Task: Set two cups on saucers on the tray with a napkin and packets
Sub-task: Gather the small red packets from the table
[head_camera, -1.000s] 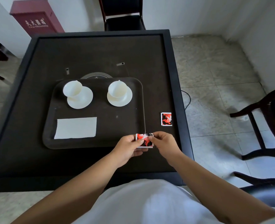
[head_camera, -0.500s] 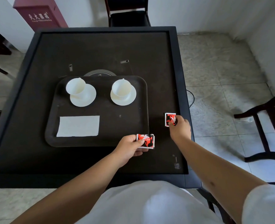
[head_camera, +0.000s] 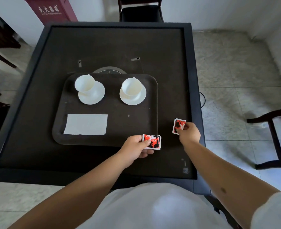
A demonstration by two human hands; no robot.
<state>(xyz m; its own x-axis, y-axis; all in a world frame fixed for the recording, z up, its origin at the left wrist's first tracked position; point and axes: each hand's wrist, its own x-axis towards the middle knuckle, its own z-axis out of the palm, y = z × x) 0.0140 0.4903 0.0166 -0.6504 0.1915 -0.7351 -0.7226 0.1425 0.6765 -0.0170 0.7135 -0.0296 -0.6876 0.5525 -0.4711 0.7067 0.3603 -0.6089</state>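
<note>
A dark tray (head_camera: 153, 113) lies on the black table (head_camera: 37, 66). On its far half stand two white cups, the left cup (head_camera: 84, 83) and the right cup (head_camera: 131, 86), each on a white saucer (head_camera: 95, 96) (head_camera: 136, 99). A white napkin (head_camera: 86, 124) lies flat at the tray's near left. My left hand (head_camera: 134, 148) holds a red packet (head_camera: 153, 141) over the tray's near right corner. My right hand (head_camera: 189, 133) pinches a second red packet (head_camera: 177, 125) on the table just right of the tray.
A round metal disc (head_camera: 110, 71) peeks out behind the tray. A dark chair (head_camera: 140, 12) stands at the table's far side, another chair (head_camera: 275, 129) at the right on the tiled floor. A red box (head_camera: 50, 10) stands far left.
My right hand let go of the packet that both hands held and reached right to the second packet, closing its fingers on it. My left hand kept the first packet.
</note>
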